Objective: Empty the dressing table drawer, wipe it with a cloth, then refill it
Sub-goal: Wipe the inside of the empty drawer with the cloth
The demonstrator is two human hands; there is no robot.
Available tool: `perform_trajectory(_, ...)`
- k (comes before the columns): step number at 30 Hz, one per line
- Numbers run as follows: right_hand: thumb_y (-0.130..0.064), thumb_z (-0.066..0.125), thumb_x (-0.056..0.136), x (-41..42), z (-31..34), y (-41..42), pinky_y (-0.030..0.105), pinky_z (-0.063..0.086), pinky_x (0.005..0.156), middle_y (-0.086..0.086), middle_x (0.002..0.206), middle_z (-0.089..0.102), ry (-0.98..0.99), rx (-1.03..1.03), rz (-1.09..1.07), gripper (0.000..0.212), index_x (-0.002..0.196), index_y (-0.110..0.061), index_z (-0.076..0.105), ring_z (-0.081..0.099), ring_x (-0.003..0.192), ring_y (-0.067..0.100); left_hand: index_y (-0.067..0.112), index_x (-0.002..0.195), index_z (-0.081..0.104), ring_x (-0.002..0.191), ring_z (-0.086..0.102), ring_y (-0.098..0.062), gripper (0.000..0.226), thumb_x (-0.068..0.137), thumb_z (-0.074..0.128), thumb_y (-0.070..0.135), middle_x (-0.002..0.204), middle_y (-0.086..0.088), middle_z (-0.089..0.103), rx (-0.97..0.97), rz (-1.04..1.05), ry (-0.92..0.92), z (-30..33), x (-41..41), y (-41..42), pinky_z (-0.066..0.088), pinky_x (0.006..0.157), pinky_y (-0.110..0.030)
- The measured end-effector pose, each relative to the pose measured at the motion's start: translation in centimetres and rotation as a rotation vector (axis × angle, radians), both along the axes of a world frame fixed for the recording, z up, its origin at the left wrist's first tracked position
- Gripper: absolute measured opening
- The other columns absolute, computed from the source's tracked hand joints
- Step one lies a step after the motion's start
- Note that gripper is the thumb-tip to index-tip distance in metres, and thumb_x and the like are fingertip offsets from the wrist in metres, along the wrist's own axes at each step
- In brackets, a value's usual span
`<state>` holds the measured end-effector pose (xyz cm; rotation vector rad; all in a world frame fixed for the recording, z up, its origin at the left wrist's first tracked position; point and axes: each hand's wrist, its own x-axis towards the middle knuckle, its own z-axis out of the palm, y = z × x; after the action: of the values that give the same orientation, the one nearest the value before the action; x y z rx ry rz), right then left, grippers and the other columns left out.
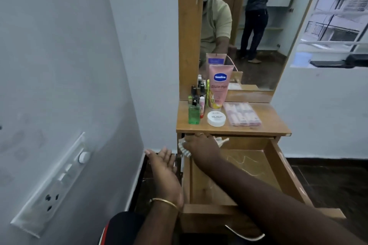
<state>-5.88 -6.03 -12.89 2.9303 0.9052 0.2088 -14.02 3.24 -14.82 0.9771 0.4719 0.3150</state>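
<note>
Right hand point(201, 145) in drawer point(282, 167) gripping cloth point(184, 150), Vaseline Gluta-Hya tube point(218, 87)

Right hand point(201, 145) holds a cloth point(184, 149) in the open drawer point(286, 175).

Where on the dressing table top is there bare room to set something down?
Bare wood shows on the wooden tabletop right of the clear nail-tip box, and along the front edge. The left is crowded: green glass bottle, white round jar, pink Vaseline tube.
</note>
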Motion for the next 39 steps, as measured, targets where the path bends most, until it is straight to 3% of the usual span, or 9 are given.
perform_trajectory(5, -0.009, 0.044, 0.097, 0.0, -0.6, 1.5, 0.044, 0.044, 0.092, 0.007, 0.135, 0.053, -0.016, -0.043, -0.054, 0.035, 0.13, -0.012, 0.055, 0.047, 0.124, 0.031, 0.015, 0.144, 0.043, 0.132, 0.046, -0.018, 0.089, 0.088, 0.011, 0.077, 0.147, -0.005, 0.048, -0.018, -0.066, 0.032, -0.1, 0.2, 0.1, 0.029, 0.108, -0.036)
perform_trajectory(14, -0.009, 0.062, 0.088, -5.4, 0.6, -1.8, 0.035, 0.046, 0.098, 0.001, 0.126, 0.063, 0.358, 0.155, 0.045, 0.038, 0.123, -0.023, 0.067, 0.054, 0.116, 0.022, 0.011, 0.143, 0.043, 0.134, 0.045, -0.025, 0.091, 0.087, 0.019, 0.079, 0.147, -0.012, 0.046, -0.113, -0.047, 0.052, 0.3, -0.3, -0.1, 0.034, 0.11, -0.042)
perform_trajectory(22, 0.003, 0.062, 0.086, -7.9, 2.0, -4.5, 0.031, 0.044, 0.101, 0.004, 0.124, 0.067, 0.671, 0.253, 0.201, 0.035, 0.113, -0.016, 0.073, 0.06, 0.114, 0.021, 0.016, 0.142, 0.045, 0.135, 0.043, -0.017, 0.087, 0.088, 0.012, 0.076, 0.147, -0.003, 0.049, 0.184, -0.054, 0.05, 1.1, -1.4, -1.2, 0.023, 0.115, -0.038)
perform_trajectory(25, 0.007, 0.057, 0.085, -7.7, 2.2, -7.1, 0.035, 0.047, 0.099, 0.001, 0.126, 0.065, 0.669, 0.273, 0.133, 0.045, 0.113, -0.024, 0.074, 0.059, 0.112, 0.021, 0.015, 0.14, 0.048, 0.129, 0.048, -0.015, 0.082, 0.092, 0.012, 0.071, 0.142, -0.001, 0.052, 0.262, -0.119, 0.025, 1.5, -1.6, -1.6, 0.029, 0.109, -0.034)
perform_trajectory(29, 0.002, 0.059, 0.087, -7.9, 3.5, -13.4, 0.034, 0.047, 0.098, -0.005, 0.122, 0.065, 0.495, 0.473, 0.044, 0.04, 0.114, -0.026, 0.072, 0.058, 0.111, 0.014, 0.017, 0.13, 0.058, 0.114, 0.057, -0.01, 0.079, 0.09, 0.017, 0.072, 0.13, 0.001, 0.061, 0.339, -0.221, 0.014, 1.7, -1.5, -2.7, 0.041, 0.09, -0.027)
perform_trajectory(32, -0.007, 0.057, 0.093, -8.3, 5.6, -19.5, 0.024, 0.048, 0.085, -0.011, 0.115, 0.064, 0.418, 0.7, -0.08, 0.039, 0.122, -0.031, 0.065, 0.06, 0.102, 0.007, 0.028, 0.118, 0.066, 0.116, 0.058, -0.014, 0.078, 0.08, 0.023, 0.082, 0.123, 0.006, 0.065, 0.44, -0.285, 0.037, 1.6, -1.0, -3.4, 0.046, 0.095, -0.033)
perform_trajectory(35, 0.002, 0.051, 0.09, -8.5, 7.5, -25.6, 0.016, 0.048, 0.07, -0.012, 0.103, 0.069, 0.361, 0.941, -0.258, 0.047, 0.109, -0.037, 0.07, 0.064, 0.087, -0.002, 0.032, 0.109, 0.069, 0.118, 0.058, -0.017, 0.075, 0.078, 0.026, 0.084, 0.124, 0.003, 0.064, 0.524, -0.318, 0.035, 1.8, -0.6, -5.1, 0.044, 0.101, -0.039)
perform_trajectory(37, 0.009, 0.05, 0.086, -8.7, 7.6, -29.0, 0.012, 0.048, 0.067, -0.014, 0.095, 0.072, 0.308, 0.947, -0.289, 0.054, 0.094, -0.039, 0.071, 0.064, 0.082, -0.005, 0.026, 0.115, 0.067, 0.12, 0.056, -0.016, 0.071, 0.086, 0.025, 0.076, 0.126, 0.0, 0.063, 0.545, -0.353, -0.003, 2.1, -0.4, -7.1, 0.041, 0.1, -0.035)
perform_trajectory(39, 0.011, 0.051, 0.082, -9.0, 7.2, -31.2, 0.022, 0.052, 0.081, -0.011, 0.1, 0.071, 0.314, 0.773, -0.293, 0.055, 0.092, -0.038, 0.073, 0.065, 0.094, 0.004, 0.019, 0.12, 0.065, 0.121, 0.055, -0.013, 0.073, 0.088, 0.024, 0.069, 0.127, -0.001, 0.063, 0.557, -0.456, -0.017, 2.3, -0.3, -9.5, 0.038, 0.106, -0.034)
